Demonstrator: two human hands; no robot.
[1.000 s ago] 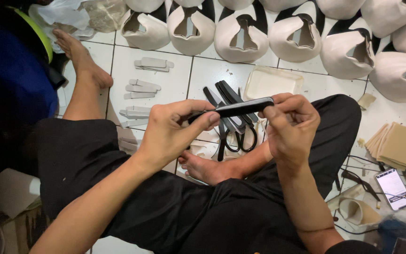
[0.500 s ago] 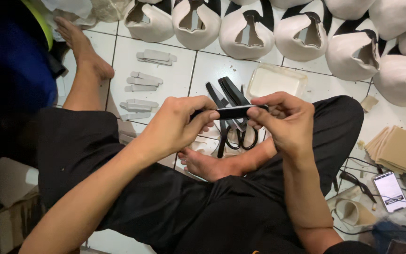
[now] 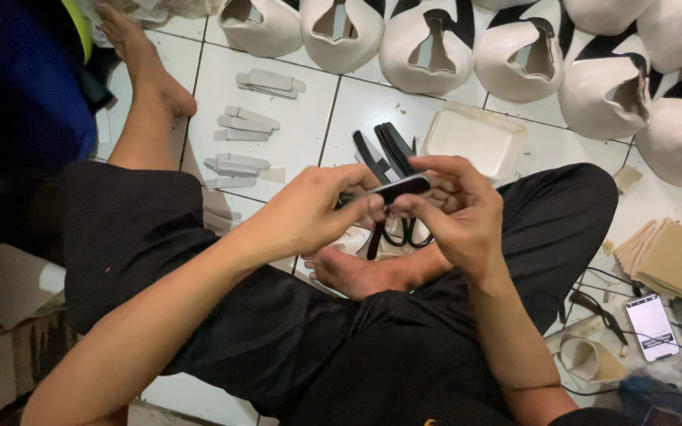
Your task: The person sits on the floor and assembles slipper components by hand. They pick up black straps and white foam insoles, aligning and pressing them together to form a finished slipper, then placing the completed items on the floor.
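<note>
I sit cross-legged on a white tiled floor. My left hand [image 3: 317, 209] and my right hand [image 3: 447, 207] meet over my lap and pinch a short black strip [image 3: 399, 188] between their fingertips. The strip looks folded or shortened between the two hands. Just beyond the hands lies a bundle of black strips [image 3: 384, 150] on the tiles, and black-handled scissors [image 3: 404, 234] rest by my bare foot [image 3: 357, 272].
A row of white shoe uppers [image 3: 436, 47] lines the far side. Small grey strip pieces [image 3: 246, 122] lie on the tiles at left. A white tray [image 3: 474, 140] sits behind the hands. Tan card sheets [image 3: 676, 256], two phones [image 3: 653, 325] and cables lie at right.
My hands have drawn closer together, so the black strip between them shows much shorter than a second ago. The view has shifted slightly.
</note>
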